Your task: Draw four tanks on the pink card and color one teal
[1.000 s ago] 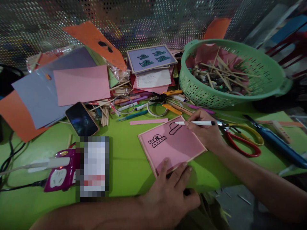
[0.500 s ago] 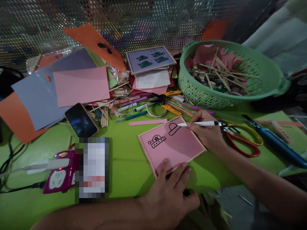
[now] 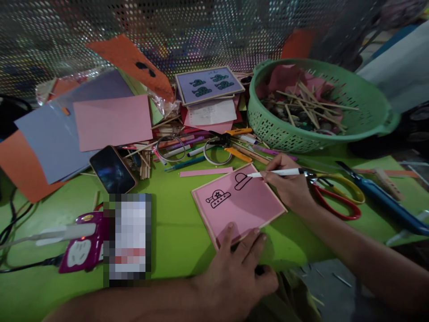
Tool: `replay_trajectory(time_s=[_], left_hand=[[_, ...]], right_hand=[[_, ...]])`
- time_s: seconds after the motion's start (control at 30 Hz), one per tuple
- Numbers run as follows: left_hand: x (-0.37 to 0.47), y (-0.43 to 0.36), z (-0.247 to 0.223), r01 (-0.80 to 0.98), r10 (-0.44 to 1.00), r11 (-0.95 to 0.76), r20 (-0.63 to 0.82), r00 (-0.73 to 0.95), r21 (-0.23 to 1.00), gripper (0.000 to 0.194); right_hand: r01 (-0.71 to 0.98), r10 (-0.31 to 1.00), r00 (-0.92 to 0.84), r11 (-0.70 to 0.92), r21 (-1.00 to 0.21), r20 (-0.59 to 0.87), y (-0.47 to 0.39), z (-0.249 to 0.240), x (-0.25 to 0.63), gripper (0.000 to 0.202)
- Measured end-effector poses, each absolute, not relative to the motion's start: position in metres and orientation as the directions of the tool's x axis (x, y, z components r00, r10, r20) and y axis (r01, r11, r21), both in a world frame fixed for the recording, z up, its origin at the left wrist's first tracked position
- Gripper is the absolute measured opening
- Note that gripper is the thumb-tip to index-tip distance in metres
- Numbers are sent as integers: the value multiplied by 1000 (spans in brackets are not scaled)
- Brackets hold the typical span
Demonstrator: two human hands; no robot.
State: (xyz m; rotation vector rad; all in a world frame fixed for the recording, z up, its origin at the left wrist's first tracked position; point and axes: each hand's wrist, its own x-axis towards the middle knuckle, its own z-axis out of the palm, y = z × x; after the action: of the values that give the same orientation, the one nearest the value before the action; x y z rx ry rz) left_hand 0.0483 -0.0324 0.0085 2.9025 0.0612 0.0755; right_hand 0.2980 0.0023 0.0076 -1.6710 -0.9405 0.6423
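Note:
A pink card (image 3: 248,208) edged with thin wooden strips lies at an angle on the green table. It bears a black tank drawing with a star on the left and a second outline, a dome over a rounded base, near its top corner. My right hand (image 3: 284,183) grips a white marker (image 3: 284,172), its tip touching the card beside the second outline. Fingers spread, my left hand (image 3: 239,268) rests on the card's lower edge and holds nothing.
Behind lie a framed purple card (image 3: 209,84), pens, orange-handled pliers (image 3: 239,154) and a green basket (image 3: 284,129) of sticks. Scissors (image 3: 338,210) and a blue tool (image 3: 389,201) are right. Phone (image 3: 113,170), power strip (image 3: 80,246) and coloured papers (image 3: 114,120) are left.
The marker tip has moved slightly along the second outline, whose base line now reaches a little further at its right end. My left hand stays in place.

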Motion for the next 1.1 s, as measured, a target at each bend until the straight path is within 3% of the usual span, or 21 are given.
replay_trajectory(time_s=[0.23,0.57,0.8,1.0,1.1], left_hand=[[48,-35,4,44,68,-974,99,993,224,24],[48,-34,7,47,67,-977,91,994,208,23],[49,-32,10,44,65,-973,83,994,226,23],[48,-35,2,73,104,-988,236,966,136,14],[48,-37,0,90,112,-991,241,964,99,17]], right_hand=[[256,839,541,-103,-961,54,2,6,300,19],[57,828,561,-56,-997,-14,6,6,300,21],[84,853,522,-21,-996,26,4,7,300,20],[63,854,520,-35,-997,3,2,3,301,15],[36,846,533,-29,-999,-5,2,0,302,16]])
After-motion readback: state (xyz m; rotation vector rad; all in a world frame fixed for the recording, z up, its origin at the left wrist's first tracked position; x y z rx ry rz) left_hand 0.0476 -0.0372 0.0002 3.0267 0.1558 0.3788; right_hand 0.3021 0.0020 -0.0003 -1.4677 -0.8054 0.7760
